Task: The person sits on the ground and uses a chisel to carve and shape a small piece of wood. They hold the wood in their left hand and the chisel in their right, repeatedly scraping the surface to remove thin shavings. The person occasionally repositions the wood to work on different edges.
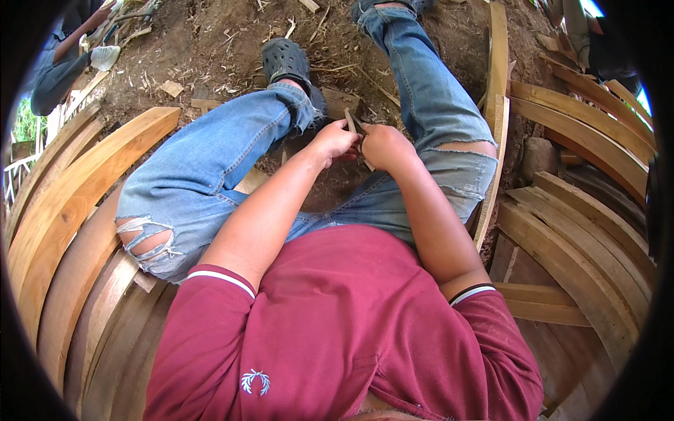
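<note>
Gripping one thin wood sliver (351, 121) together, both hands, left (335, 142) and right (382, 145), clench at twelve o'clock between the knees; work looks midway, with curved planks (84, 189) lying untouched at nine o'clock.

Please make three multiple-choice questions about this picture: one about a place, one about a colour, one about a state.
1. Where are both hands?
A. between the knees, over the dirt
B. on the curved planks at the left
C. behind the back

2. What colour is the shirt?
A. white
B. dark red
C. green

3. How is the thin wooden piece?
A. lying alone on the ground
B. gripped between the two hands
C. stuck in the shoe

Answers:
1 A: left hand and right hand meet between the knees.
2 B: the shirt is dark red.
3 B: the thin wooden piece sticks out between both hands.
</note>
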`<act>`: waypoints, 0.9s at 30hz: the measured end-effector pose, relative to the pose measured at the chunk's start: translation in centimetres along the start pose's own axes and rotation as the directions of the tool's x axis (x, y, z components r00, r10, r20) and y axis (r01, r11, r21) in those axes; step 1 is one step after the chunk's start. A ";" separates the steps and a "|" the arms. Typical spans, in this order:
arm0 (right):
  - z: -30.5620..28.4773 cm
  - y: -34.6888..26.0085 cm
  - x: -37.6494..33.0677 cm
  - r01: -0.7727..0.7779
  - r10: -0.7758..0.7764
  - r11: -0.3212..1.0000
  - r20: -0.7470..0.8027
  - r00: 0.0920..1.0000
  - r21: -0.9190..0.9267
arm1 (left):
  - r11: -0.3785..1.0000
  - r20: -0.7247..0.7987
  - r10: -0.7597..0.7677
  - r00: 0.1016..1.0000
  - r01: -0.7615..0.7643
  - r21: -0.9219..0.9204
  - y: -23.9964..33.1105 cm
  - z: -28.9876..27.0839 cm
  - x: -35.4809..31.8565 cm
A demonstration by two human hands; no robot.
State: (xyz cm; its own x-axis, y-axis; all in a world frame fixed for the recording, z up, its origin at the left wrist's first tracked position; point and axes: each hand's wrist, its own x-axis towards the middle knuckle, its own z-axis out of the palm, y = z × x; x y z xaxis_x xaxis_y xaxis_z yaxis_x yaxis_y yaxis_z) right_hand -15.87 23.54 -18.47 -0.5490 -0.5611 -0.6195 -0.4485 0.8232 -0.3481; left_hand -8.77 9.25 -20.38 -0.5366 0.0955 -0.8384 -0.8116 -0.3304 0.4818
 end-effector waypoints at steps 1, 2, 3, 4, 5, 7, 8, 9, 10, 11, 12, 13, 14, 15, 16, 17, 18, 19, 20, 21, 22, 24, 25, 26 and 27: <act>0.5 0.5 0.8 0.026 -0.025 0.999 0.022 0.999 -0.035 | 1.000 0.004 0.004 1.000 -0.004 0.004 0.1 0.2 0.0; 1.1 1.1 1.3 0.052 -0.049 0.996 0.045 0.998 -0.069 | 1.000 0.009 0.008 1.000 -0.008 0.008 0.1 0.3 -0.1; 0.8 0.7 1.3 0.028 -0.027 0.998 0.034 0.999 -0.053 | 1.000 0.011 0.010 1.000 -0.010 0.016 0.0 0.2 0.0; 0.4 0.3 1.3 0.004 -0.003 0.999 0.023 1.000 -0.037 | 1.000 0.013 0.012 1.000 -0.013 0.023 0.0 0.2 0.1; 0.0 0.1 1.3 -0.020 0.020 1.000 0.013 1.000 -0.021 | 0.999 0.015 0.015 1.000 -0.015 0.031 -0.1 0.1 0.2; -1.0 0.3 0.8 0.081 -0.075 0.993 0.062 0.995 -0.085 | 1.000 -0.012 0.009 1.000 -0.009 0.015 -0.1 0.3 -0.1; -1.5 0.4 0.6 0.132 -0.122 0.985 0.089 0.989 -0.115 | 1.000 -0.026 0.006 1.000 -0.006 0.007 -0.1 0.3 -0.2; -2.0 0.0 -0.1 0.114 -0.108 0.989 0.073 0.991 -0.089 | 1.000 -0.033 0.008 0.999 -0.007 0.027 -0.1 0.4 -0.2; -2.7 -0.5 -0.9 0.096 -0.093 0.993 0.059 0.994 -0.063 | 0.999 -0.038 0.009 0.999 -0.007 0.046 -0.2 0.4 -0.1; -2.9 -0.7 -1.2 0.078 -0.077 0.996 0.045 0.996 -0.037 | 0.998 -0.044 0.010 0.999 -0.007 0.065 -0.3 0.5 -0.1; -2.6 -0.5 -1.1 0.047 -0.048 0.999 0.033 0.998 0.010 | 0.998 -0.040 0.007 0.999 -0.005 0.063 -0.3 0.5 0.0; -2.1 -0.3 -0.8 0.016 -0.018 0.998 0.022 1.000 0.057 | 0.998 -0.037 0.005 0.999 -0.002 0.060 -0.3 0.5 0.1; -1.8 -0.1 -0.7 -0.014 0.013 0.994 0.012 1.000 0.105 | 0.998 -0.034 0.002 0.999 0.000 0.058 -0.3 0.5 0.1; -1.9 -0.1 -0.7 -0.012 0.010 0.994 0.016 1.000 0.107 | 0.998 -0.039 0.001 0.999 0.002 0.061 -0.3 0.6 0.0; -2.0 -0.2 -0.8 -0.010 0.008 0.994 0.021 1.000 0.110 | 0.998 -0.044 -0.001 0.999 0.004 0.064 -0.2 0.7 -0.1; -2.1 -0.2 -0.9 -0.009 0.006 0.994 0.025 1.000 0.113 | 0.998 -0.048 -0.002 0.999 0.006 0.067 -0.2 0.8 -0.2; -2.4 -0.6 -1.2 -0.020 0.017 0.993 0.020 1.000 0.118 | 0.998 -0.048 0.010 0.999 -0.007 0.066 -0.2 0.8 -0.3; -2.8 -1.1 -1.7 -0.031 0.029 0.992 0.015 0.999 0.124 | 0.998 -0.048 0.023 0.999 -0.020 0.065 -0.2 0.8 -0.2; -3.1 -1.4 -2.0 -0.042 0.041 0.991 0.010 0.999 0.130 | 0.997 -0.048 0.035 0.998 -0.032 0.063 -0.2 0.9 -0.2; -3.1 -1.6 -2.2 -0.048 0.047 0.988 0.009 0.999 0.147 | 0.998 -0.054 0.036 0.998 -0.033 0.057 -0.2 0.9 -0.3; -3.1 -1.7 -2.3 -0.054 0.053 0.985 0.009 0.999 0.163 | 0.998 -0.059 0.037 0.998 -0.034 0.051 -0.3 1.0 -0.3; -2.9 -1.5 -2.3 -0.037 0.038 0.985 -0.002 0.999 0.169 | 0.999 -0.060 0.027 0.998 -0.025 0.033 -0.4 1.0 -0.1; -2.6 -1.2 -2.2 -0.014 0.016 0.987 -0.013 1.000 0.159 | 1.000 -0.055 0.016 0.998 -0.015 0.022 -0.7 1.0 0.3; -2.4 -1.0 -2.1 0.009 -0.006 0.989 -0.023 1.000 0.148 | 1.000 -0.050 0.005 0.999 -0.005 0.011 -0.9 0.9 0.6; -2.2 -0.8 -2.0 0.011 -0.008 0.990 -0.021 1.000 0.143 | 1.000 -0.031 0.000 1.000 0.000 0.019 -1.1 0.8 0.9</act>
State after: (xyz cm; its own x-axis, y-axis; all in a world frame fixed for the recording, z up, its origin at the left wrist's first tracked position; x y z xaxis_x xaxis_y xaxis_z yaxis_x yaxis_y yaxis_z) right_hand -15.97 23.79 -15.38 -0.5603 -0.5690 -0.6019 -0.3485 0.8212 -0.4519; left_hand -8.56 10.50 -21.51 -0.5294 0.0659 -0.8458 -0.8160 -0.3121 0.4865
